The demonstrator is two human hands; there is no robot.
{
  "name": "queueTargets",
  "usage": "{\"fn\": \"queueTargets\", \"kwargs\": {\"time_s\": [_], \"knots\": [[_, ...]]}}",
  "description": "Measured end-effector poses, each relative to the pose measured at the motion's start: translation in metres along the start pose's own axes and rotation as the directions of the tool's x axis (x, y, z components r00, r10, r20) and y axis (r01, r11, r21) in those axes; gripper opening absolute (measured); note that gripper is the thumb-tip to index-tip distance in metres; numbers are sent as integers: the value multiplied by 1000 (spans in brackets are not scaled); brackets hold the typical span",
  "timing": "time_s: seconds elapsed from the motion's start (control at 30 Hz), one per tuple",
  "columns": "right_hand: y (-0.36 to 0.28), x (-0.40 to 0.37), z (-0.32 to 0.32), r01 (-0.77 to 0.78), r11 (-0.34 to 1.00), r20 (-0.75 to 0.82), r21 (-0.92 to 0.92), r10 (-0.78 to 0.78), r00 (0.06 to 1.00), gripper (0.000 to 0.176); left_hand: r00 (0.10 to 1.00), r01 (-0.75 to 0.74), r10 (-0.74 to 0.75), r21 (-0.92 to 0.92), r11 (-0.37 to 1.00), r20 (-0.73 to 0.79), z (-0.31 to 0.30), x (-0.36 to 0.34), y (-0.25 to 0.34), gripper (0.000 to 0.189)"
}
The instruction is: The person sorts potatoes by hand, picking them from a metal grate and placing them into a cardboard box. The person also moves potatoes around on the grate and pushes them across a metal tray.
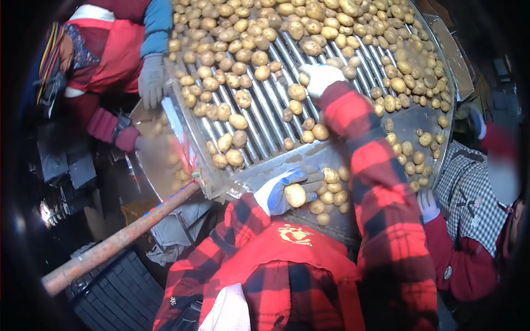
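My left hand (pixel 288 190), in a blue and white glove, is closed around a pale potato (pixel 295 195) in front of my apron. Beside it, several potatoes (pixel 331 193) lie in a pile at the near edge. My right hand (pixel 322 79), in a white glove, reaches out over the metal roller bars (pixel 270 132). Its fingers are curled at a small potato (pixel 304 79), partly covered by the glove. Loose potatoes (pixel 243 99) are scattered on the rollers around it.
A dense heap of potatoes (pixel 298 11) covers the far side. A rusty pipe (pixel 121 237) slants at lower left. One co-worker's gloved hand (pixel 150 83) rests at the left rim; another person's gloved hand (pixel 427 204) is at the right edge. Cardboard (pixel 450 58) stands at upper right.
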State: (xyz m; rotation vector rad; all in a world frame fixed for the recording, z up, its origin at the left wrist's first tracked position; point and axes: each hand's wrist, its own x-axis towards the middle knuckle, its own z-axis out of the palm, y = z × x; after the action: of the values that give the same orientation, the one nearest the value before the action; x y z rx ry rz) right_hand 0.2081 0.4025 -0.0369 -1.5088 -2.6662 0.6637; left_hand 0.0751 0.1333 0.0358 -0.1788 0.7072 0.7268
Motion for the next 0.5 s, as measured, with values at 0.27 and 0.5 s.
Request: {"fn": "queueTargets", "kwargs": {"time_s": [0.27, 0.5], "knots": [[-58, -155, -73, -257, -290, 215, 922, -169, 962, 60, 953, -298, 256, 332, 895, 165, -29, -24, -1, 55], [-135, -221, -57, -254, -404, 231, 879, -105, 967, 90, 992, -111, 106, 72, 991, 68, -49, -119, 9, 54]]}}
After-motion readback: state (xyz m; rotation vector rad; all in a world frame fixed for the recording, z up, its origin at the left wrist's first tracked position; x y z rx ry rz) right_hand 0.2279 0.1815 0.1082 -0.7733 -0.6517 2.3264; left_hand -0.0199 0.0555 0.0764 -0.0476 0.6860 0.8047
